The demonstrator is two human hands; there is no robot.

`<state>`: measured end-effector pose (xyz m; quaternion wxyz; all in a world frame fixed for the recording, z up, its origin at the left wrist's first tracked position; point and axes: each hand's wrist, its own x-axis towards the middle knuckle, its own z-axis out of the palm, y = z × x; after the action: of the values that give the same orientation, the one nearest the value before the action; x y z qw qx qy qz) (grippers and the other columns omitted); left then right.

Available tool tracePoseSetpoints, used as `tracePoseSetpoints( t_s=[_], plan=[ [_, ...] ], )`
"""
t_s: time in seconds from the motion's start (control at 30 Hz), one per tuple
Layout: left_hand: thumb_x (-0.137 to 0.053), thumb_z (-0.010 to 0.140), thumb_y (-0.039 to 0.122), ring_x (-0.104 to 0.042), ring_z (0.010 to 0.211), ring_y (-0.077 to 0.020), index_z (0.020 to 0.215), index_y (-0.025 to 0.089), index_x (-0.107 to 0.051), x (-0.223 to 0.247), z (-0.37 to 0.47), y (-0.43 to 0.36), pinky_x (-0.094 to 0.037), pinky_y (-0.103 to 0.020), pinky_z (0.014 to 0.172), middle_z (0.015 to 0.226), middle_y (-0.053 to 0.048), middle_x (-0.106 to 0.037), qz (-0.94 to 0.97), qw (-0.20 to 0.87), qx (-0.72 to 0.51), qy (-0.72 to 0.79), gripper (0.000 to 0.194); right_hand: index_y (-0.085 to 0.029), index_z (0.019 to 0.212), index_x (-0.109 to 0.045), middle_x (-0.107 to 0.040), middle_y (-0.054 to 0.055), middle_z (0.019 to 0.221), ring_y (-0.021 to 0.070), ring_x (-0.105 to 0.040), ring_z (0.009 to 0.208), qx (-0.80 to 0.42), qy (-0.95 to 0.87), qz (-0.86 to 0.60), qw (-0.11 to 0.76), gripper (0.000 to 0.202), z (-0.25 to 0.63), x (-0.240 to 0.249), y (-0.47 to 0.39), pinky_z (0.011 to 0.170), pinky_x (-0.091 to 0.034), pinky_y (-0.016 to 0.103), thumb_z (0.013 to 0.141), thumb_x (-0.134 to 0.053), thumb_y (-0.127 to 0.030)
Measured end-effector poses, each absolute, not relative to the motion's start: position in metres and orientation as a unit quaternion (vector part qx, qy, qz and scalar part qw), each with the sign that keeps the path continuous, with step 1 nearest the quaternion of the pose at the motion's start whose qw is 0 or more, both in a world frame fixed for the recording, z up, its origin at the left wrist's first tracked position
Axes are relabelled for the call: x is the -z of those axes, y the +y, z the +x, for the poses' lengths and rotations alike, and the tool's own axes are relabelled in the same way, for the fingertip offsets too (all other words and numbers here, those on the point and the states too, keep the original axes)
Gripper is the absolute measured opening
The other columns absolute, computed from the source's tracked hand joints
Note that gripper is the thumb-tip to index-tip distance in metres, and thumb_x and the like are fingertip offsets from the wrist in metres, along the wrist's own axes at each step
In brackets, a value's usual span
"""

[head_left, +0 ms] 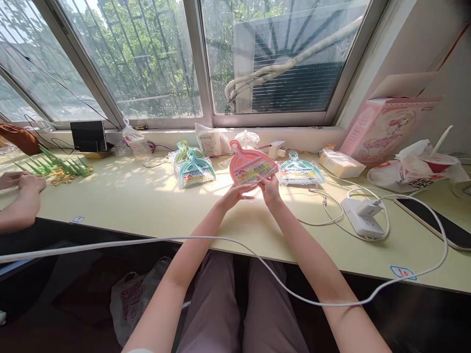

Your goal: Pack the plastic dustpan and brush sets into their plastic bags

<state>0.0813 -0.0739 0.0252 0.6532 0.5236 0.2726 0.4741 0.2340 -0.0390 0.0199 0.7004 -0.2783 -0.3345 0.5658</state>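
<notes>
Both my hands hold a pink mini dustpan set point(246, 159) in clear wrap, tilted up above the table with its label facing me. My left hand point(235, 195) grips its lower left edge, fingers partly under it. On the lower right edge, my right hand point(270, 189) pinches the packet. To the left lie a teal dustpan set point(196, 171) and, partly behind it, a green dustpan set point(183, 151). Another teal dustpan set point(300, 169) rests just right of my right hand.
A white cable crosses in front of my arms. To the right are a power strip point(362, 218), a phone point(437, 223), a tissue pack point(341, 163) and a pink box point(386, 127). Another person's hands point(31, 186) rest at the far left near green stalks point(66, 164).
</notes>
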Motion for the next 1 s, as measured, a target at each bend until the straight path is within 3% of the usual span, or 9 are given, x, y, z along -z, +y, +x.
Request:
tracePoseSetpoints(
  t_s=[0.13, 0.27, 0.33, 0.43, 0.57, 0.8, 1.0],
  plan=[
    [-0.075, 0.080, 0.045, -0.061, 0.124, -0.0415, 0.137, 0.028, -0.058, -0.023, 0.082, -0.072, -0.051, -0.057, 0.097, 0.148, -0.014, -0.054, 0.543, 0.704, -0.381, 0.255, 0.061, -0.024, 0.095, -0.060, -0.070, 0.000, 0.090, 0.0190, -0.070, 0.096, -0.560, -0.318, -0.282, 0.711, 0.038, 0.236, -0.021, -0.038, 0.092, -0.060, 0.037, 0.062, -0.078, -0.015],
    [-0.067, 0.082, 0.060, -0.051, 0.135, -0.0403, 0.130, 0.026, -0.062, -0.026, 0.081, -0.065, -0.044, -0.061, 0.105, 0.144, -0.013, -0.058, 0.495, 0.650, -0.510, 0.268, 0.059, -0.024, 0.095, -0.060, -0.070, 0.000, 0.092, 0.0186, -0.069, 0.096, -0.567, -0.325, -0.281, 0.703, 0.040, 0.234, -0.022, -0.040, 0.090, -0.061, 0.037, 0.061, -0.078, -0.014],
    [-0.076, 0.077, 0.053, -0.054, 0.132, -0.0392, 0.129, 0.024, -0.062, -0.027, 0.080, -0.063, -0.046, -0.059, 0.104, 0.140, -0.013, -0.062, 0.485, 0.604, -0.558, 0.297, 0.061, -0.024, 0.097, -0.060, -0.070, 0.000, 0.092, 0.0189, -0.069, 0.096, -0.568, -0.336, -0.283, 0.696, 0.041, 0.233, -0.022, -0.040, 0.089, -0.061, 0.038, 0.061, -0.078, -0.015],
    [-0.088, 0.066, 0.040, -0.069, 0.110, -0.0369, 0.129, 0.020, -0.060, -0.025, 0.080, -0.065, -0.054, -0.056, 0.094, 0.129, -0.015, -0.068, 0.499, 0.571, -0.557, 0.338, 0.071, -0.024, 0.098, -0.060, -0.069, -0.001, 0.091, 0.0192, -0.069, 0.095, -0.564, -0.342, -0.294, 0.692, 0.045, 0.233, -0.021, -0.040, 0.088, -0.061, 0.038, 0.059, -0.077, -0.011],
    [-0.090, 0.064, 0.039, -0.075, 0.085, -0.0293, 0.131, 0.020, -0.058, -0.021, 0.081, -0.068, -0.059, -0.051, 0.086, 0.120, -0.015, -0.072, 0.525, 0.576, -0.527, 0.339, 0.076, -0.024, 0.096, -0.060, -0.068, -0.002, 0.089, 0.0193, -0.068, 0.095, -0.558, -0.337, -0.303, 0.696, 0.043, 0.238, -0.019, -0.037, 0.087, -0.061, 0.037, 0.058, -0.075, -0.010],
    [-0.092, 0.059, 0.037, -0.075, 0.074, -0.0282, 0.122, 0.014, -0.061, -0.016, 0.081, -0.063, -0.061, -0.050, 0.078, 0.115, -0.017, -0.073, 0.516, 0.545, -0.547, 0.370, 0.074, -0.025, 0.097, -0.060, -0.070, -0.003, 0.089, 0.0174, -0.070, 0.093, -0.590, -0.336, -0.305, 0.668, 0.041, 0.238, -0.019, -0.033, 0.089, -0.060, 0.035, 0.062, -0.074, -0.009],
    [-0.089, 0.058, 0.029, -0.072, 0.066, -0.0222, 0.111, 0.012, -0.066, -0.019, 0.061, -0.053, -0.061, -0.046, 0.079, 0.094, -0.011, -0.077, 0.477, 0.549, -0.578, 0.371, 0.060, -0.020, 0.093, -0.068, -0.076, 0.006, 0.090, 0.0220, -0.072, 0.091, -0.649, -0.449, -0.302, 0.535, 0.017, 0.250, -0.034, -0.031, 0.092, -0.059, 0.041, 0.077, -0.072, -0.026]
  ],
)
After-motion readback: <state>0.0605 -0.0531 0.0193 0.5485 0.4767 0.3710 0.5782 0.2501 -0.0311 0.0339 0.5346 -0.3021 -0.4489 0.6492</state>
